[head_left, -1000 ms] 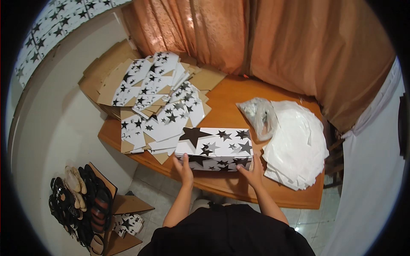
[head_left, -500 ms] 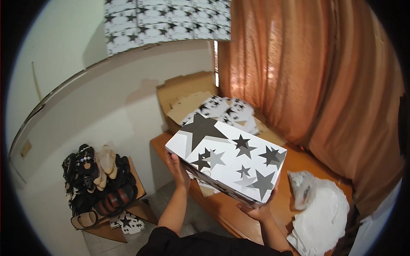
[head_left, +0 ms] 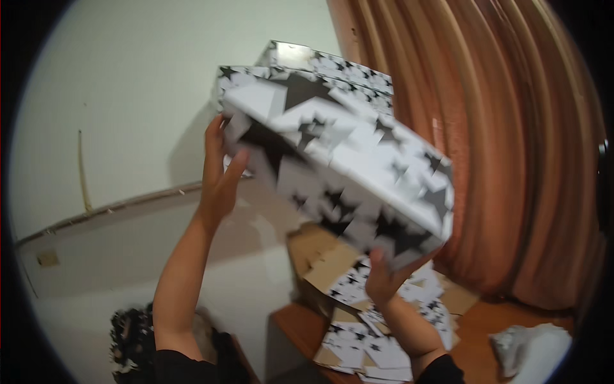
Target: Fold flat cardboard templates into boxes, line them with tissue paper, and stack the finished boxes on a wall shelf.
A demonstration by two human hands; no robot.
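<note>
Both arms (head_left: 182, 281) reach up (left fingers (head_left: 213, 144) higher).

Here's the star box (head_left: 348, 147), held high on a tilt and blurred, left grip (head_left: 220, 182) clasping its upper-left end, right grip (head_left: 385, 281) on its lower-right corner! Behind it, stacked boxes (head_left: 348, 67) before a pale wall (head_left: 128, 96); orange curtain (head_left: 511, 160) on the right. Below, flat cardboard (head_left: 345, 339) covers part of the counter (head_left: 476, 329), white pile (head_left: 547, 358) far right, dark shoes (head_left: 130, 339) lower left!
</note>
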